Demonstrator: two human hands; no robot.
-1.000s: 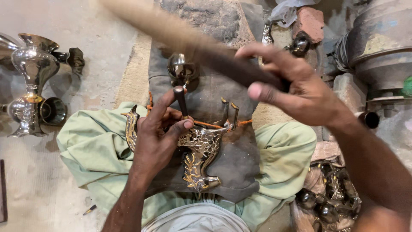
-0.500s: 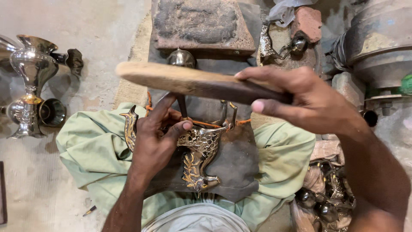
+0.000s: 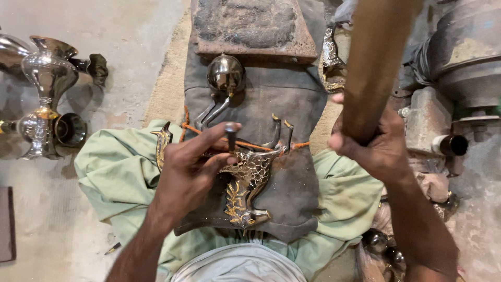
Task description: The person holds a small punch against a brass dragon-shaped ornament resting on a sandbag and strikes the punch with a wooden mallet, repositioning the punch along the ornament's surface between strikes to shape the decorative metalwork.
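Bare concrete floor (image 3: 120,62) spreads around a seated person whose lap, covered by pale green cloth (image 3: 112,177), serves as the working surface. A dark leather pad (image 3: 282,104) runs from the lap up to a worn stone block (image 3: 250,28), probably to cushion the metal and protect the legs.

On that pad lies an ornate brass figure (image 3: 248,183), scaled and leafy, with two prongs pointing away from the body; it sits square on the lap, so it stays put under a blow. The left hand (image 3: 190,172) presses down on the figure's left side, and its grip pinches a short dark punch (image 3: 230,137) between thumb and fingers, held upright with its tip on the brass, seemingly so that the top end faces the striker. The right hand (image 3: 378,149) is closed tight around the thick wooden mallet handle (image 3: 376,62), raised high and blurred, well apart from the punch.

A round metal ladle (image 3: 224,78) rests just beyond the figure. Polished silver vessels (image 3: 44,94) stand off to the left on the floor, away from the hands.
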